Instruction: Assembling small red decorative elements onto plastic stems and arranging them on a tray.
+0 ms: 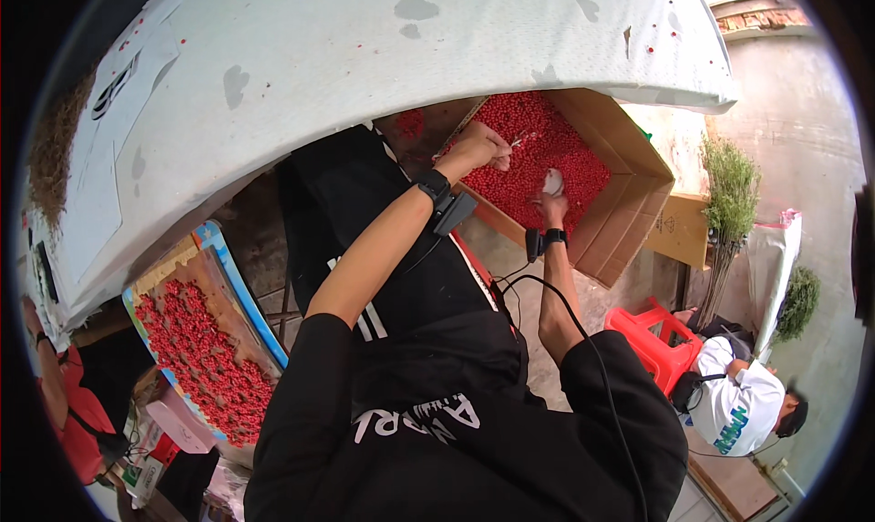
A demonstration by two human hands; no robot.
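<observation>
A cardboard box [629, 208] with raised flaps holds a deep layer of small red beads or berries [510, 112]. Over its left part, my left hand [485, 147] is closed in a pinch, with a thin whitish stem-like piece [518, 142] at its fingertips. Lower and farther right, my right hand [553, 210] reaches in among the red pieces. Its fingers are around a small white rounded thing [552, 183], partly hidden and too blurred to name. Each wrist carries a black strap with a device.
A table with a white patterned cover [346, 66] overhangs the box's far edge. At left stands a board [205, 340] spread with red clusters. A red plastic stool [652, 344] and a seated person [738, 399] are at right; another person [68, 404] is at far left.
</observation>
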